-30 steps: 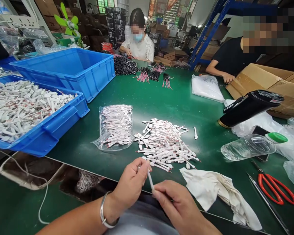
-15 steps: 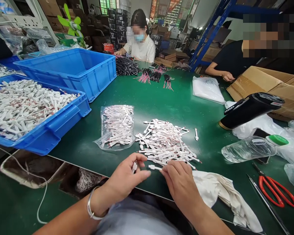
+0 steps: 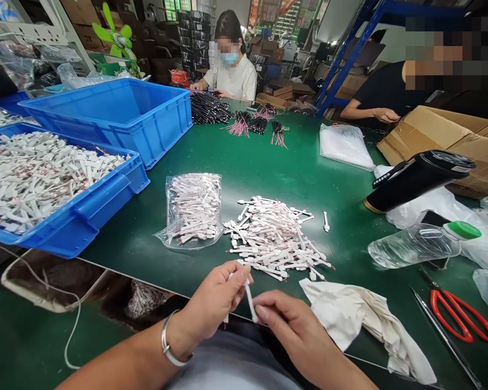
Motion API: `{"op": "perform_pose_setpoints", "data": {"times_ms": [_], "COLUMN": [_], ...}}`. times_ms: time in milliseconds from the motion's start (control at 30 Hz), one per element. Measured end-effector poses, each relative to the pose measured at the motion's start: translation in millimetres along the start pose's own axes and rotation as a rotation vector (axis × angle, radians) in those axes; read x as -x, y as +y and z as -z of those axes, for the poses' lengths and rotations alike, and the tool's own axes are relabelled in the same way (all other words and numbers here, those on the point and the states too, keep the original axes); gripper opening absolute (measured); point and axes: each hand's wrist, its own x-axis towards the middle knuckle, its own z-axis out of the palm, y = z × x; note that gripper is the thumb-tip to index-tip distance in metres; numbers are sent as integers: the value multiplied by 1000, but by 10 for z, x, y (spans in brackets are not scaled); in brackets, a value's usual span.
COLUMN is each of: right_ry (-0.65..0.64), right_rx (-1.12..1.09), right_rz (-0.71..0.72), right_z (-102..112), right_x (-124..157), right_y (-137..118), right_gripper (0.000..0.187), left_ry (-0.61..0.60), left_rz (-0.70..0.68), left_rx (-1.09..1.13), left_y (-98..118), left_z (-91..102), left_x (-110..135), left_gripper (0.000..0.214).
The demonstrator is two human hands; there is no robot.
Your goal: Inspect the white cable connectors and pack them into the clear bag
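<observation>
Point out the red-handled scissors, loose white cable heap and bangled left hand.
red-handled scissors [image 3: 435, 300], head view, on handle loop
loose white cable heap [image 3: 274, 238], head view, on its middle
bangled left hand [image 3: 213, 298], head view, on its back

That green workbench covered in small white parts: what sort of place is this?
Probably a wiring assembly workshop: a blue plastic crate heaped with white wired connectors, more on the green workbench, and a co-worker beside bundled wires.
</observation>
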Motion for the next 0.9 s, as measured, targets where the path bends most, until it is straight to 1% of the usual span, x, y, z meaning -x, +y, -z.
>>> {"op": "perform_pose_setpoints", "data": {"times_ms": [33, 67, 100, 167, 200, 233, 300, 367, 433, 500, 533, 633, 667, 700, 733, 767, 800, 867, 900], "right_ry": [-22, 15, 101, 312, 361, 369, 332, 351, 438, 521, 541, 523, 507, 503, 505, 514, 524, 517, 494], "right_rx": [65, 153, 258, 469, 548, 597, 599, 503, 320, 47, -114, -601, -727, -818, -865, -865, -825, -667, -574], "right_rz": [39, 80, 112, 137, 135, 130, 129, 136, 105, 29, -18, -138, -163, -177, -186, -190, -193, -197, -196], "right_z": [15, 32, 49, 78, 90, 101, 121, 143, 166, 178, 175, 130, 107, 86, 69, 58, 54, 62, 71], "right_x": [-23, -57, -103, -219, -279, -335, -412, -430, -398, -339, -306, -215, -189, -166, -145, -125, -106, -69, -50], "right_y": [6, 25, 55, 128, 162, 190, 222, 229, 219, 194, 174, 106, 87, 74, 70, 74, 86, 121, 136], "right_gripper": [23, 22, 21, 15, 12, 11, 12, 13, 14, 15, 18, 23, 25, 26, 28, 30, 31, 28, 26], "left_ry": [12, 24, 38, 44, 38, 26, -10, -35, -29, -8, -4, -33, -45, -54, -59, -66, -74, -91, -95], "left_rz": [3, 12, 27, 77, 103, 130, 157, 128, 31, -80, -121, -190, -214, -241, -264, -279, -283, -263, -247], "left_rx": [59, 115, 164, 225, 241, 247, 232, 166, 32, -140, -229, -418, -452, -475, -485, -485, -475, -431, -405], "left_y": [12, 28, 48, 85, 98, 106, 103, 84, 60, 37, 27, 14, 16, 21, 29, 37, 46, 52, 48], "left_z": [-5, -10, -15, -22, -22, -19, -5, 9, 8, -18, -40, -118, -140, -154, -161, -159, -149, -112, -89], "left_x": [6, 14, 24, 45, 55, 65, 83, 95, 97, 86, 76, 41, 33, 28, 26, 26, 29, 35, 36], "left_gripper": [37, 38, 40, 40, 38, 35, 32, 28, 25, 23, 26, 40, 39, 33, 25, 18, 16, 21, 24]}}
